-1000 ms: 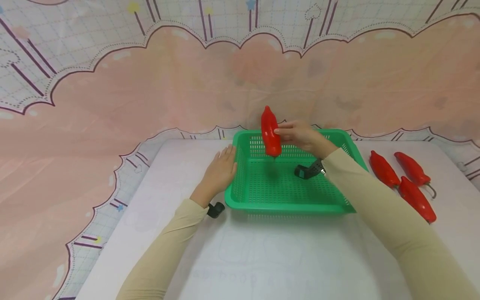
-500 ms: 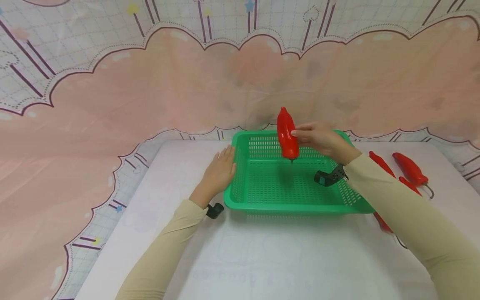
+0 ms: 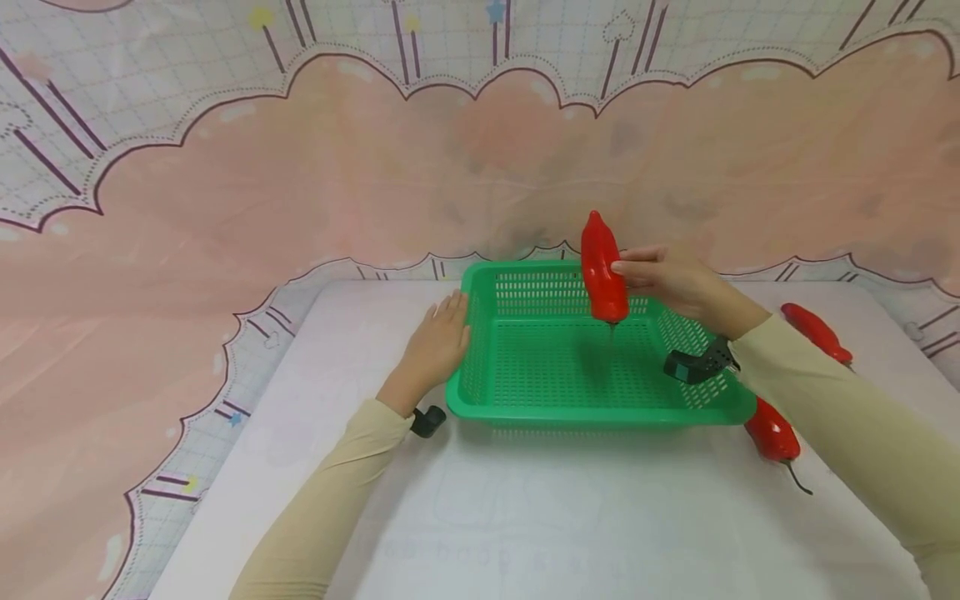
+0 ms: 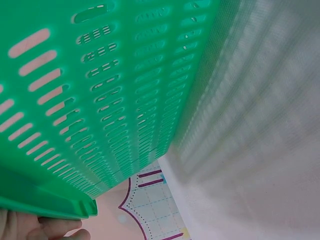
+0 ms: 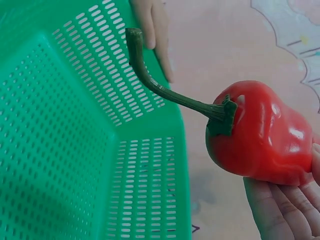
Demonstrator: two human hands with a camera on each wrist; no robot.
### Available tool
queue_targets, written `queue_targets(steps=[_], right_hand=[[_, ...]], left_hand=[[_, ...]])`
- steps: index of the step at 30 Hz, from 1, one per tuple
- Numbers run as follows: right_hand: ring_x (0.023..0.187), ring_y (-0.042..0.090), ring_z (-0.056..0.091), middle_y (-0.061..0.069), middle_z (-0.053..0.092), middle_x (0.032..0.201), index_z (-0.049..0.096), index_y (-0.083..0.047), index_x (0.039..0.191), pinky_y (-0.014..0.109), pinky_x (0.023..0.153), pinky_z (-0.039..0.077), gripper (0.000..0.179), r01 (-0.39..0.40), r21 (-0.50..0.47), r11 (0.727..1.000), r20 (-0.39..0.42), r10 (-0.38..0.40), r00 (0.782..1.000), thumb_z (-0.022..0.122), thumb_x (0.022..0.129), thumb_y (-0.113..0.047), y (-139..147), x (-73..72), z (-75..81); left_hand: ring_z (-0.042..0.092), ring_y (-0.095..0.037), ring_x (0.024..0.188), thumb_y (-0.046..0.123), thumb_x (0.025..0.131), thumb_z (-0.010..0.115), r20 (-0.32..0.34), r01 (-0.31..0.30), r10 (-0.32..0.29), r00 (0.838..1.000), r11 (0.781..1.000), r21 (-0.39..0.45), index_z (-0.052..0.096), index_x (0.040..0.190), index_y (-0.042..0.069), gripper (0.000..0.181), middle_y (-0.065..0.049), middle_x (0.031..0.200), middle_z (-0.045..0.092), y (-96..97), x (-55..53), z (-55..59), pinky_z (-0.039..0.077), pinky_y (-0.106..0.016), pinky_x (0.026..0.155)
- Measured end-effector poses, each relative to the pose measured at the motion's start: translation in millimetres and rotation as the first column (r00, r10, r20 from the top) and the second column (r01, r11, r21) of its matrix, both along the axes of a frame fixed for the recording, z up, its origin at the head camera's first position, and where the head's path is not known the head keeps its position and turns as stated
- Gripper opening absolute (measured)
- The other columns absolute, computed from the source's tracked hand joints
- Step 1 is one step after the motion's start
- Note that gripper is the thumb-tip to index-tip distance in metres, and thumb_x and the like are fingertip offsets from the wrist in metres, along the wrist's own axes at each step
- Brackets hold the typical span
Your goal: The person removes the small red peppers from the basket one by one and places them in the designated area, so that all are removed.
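My right hand pinches a long red pepper between thumb and fingers, high over the right half of a green plastic basket. The pepper's tip points up and its stem hangs down; in the right wrist view the curved green stem stands out in front of the basket's slotted wall. The basket floor shows bare. At the basket's left rim, my left hand rests with fingers fairly straight along the edge. From the left wrist view, its fingertips show just under the rim.
Right of the basket, a red pepper lies toward the back and another red pepper near the basket's front corner. My right sleeve covers part of that side. A patterned cloth stands behind the white table.
My right hand has carried the pepper to the right across the basket. Its sleeve now covers peppers seen earlier and uncovers one by the front corner. The left hand stays put.
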State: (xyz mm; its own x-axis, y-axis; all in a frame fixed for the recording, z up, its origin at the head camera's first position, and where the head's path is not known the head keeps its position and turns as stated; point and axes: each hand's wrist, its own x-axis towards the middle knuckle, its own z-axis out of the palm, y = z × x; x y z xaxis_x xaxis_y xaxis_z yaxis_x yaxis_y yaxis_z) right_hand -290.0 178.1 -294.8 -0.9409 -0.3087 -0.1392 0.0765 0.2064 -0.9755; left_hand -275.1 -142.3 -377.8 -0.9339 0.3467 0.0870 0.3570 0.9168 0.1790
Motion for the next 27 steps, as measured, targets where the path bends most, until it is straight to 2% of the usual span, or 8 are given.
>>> queue_targets(steps=[6, 12, 19, 23, 27], right_hand=[[0.083, 0.005, 0.066, -0.014, 0.064, 0.094, 0.034, 0.014, 0.138, 0.018, 0.076, 0.056, 0.061, -0.001, 0.019, 1.0, -0.028, 0.002, 1.0, 0.056, 0.094, -0.022, 13.5, 6.6, 2.3], [0.083, 0.005, 0.067, -0.015, 0.065, 0.092, 0.038, 0.012, 0.137, 0.019, 0.077, 0.056, 0.06, 0.037, 0.049, 0.998, -0.05, -0.035, 0.998, 0.058, 0.093, -0.023, 26.9, 12.1, 2.5], [0.085, 0.001, 0.067, -0.019, 0.064, 0.093, 0.037, 0.01, 0.139, 0.022, 0.081, 0.056, 0.065, 0.075, 0.166, 0.983, -0.068, -0.065, 0.996, 0.057, 0.093, -0.031, 47.5, 19.2, 4.1], [0.084, 0.0, 0.067, -0.023, 0.064, 0.09, 0.035, 0.007, 0.141, 0.024, 0.083, 0.056, 0.069, 0.104, 0.192, 0.976, -0.057, -0.095, 0.994, 0.058, 0.092, -0.035, 61.3, 22.4, 3.0], [0.085, -0.004, 0.065, -0.027, 0.062, 0.091, 0.032, 0.005, 0.143, 0.03, 0.09, 0.052, 0.07, 0.103, 0.247, 0.964, -0.05, -0.093, 0.994, 0.056, 0.092, -0.037, 75.3, 26.1, 2.3]], left_hand=[[0.021, -0.033, 0.144, 0.021, 0.101, 0.03, -0.002, -0.001, 0.001, 1.0, 1.0, -0.004, 0.019, 0.147, -0.006, 0.054, -0.022, 0.154, 0.02, 0.3, 0.5, 0.7, 0.015, -0.044, 0.12], [0.021, -0.033, 0.144, 0.021, 0.101, 0.029, 0.003, -0.005, 0.005, 1.0, 1.0, -0.002, 0.019, 0.147, -0.005, 0.054, -0.021, 0.154, 0.02, 0.5, 0.6, 1.3, 0.015, -0.044, 0.12], [0.02, -0.033, 0.144, 0.022, 0.101, 0.029, 0.005, -0.003, 0.003, 1.0, 1.0, -0.001, 0.018, 0.147, -0.006, 0.055, -0.021, 0.155, 0.019, 1.3, 1.5, 1.6, 0.014, -0.045, 0.12], [0.02, -0.033, 0.144, 0.022, 0.101, 0.029, 0.01, -0.006, 0.006, 1.0, 1.0, -0.01, 0.017, 0.148, -0.005, 0.055, -0.02, 0.155, 0.018, 1.3, 0.8, 1.1, 0.013, -0.044, 0.12], [0.02, -0.033, 0.144, 0.023, 0.101, 0.028, 0.013, -0.01, 0.011, 1.0, 1.0, -0.004, 0.017, 0.148, -0.004, 0.055, -0.02, 0.155, 0.018, 1.1, 0.0, 0.5, 0.013, -0.044, 0.12]])
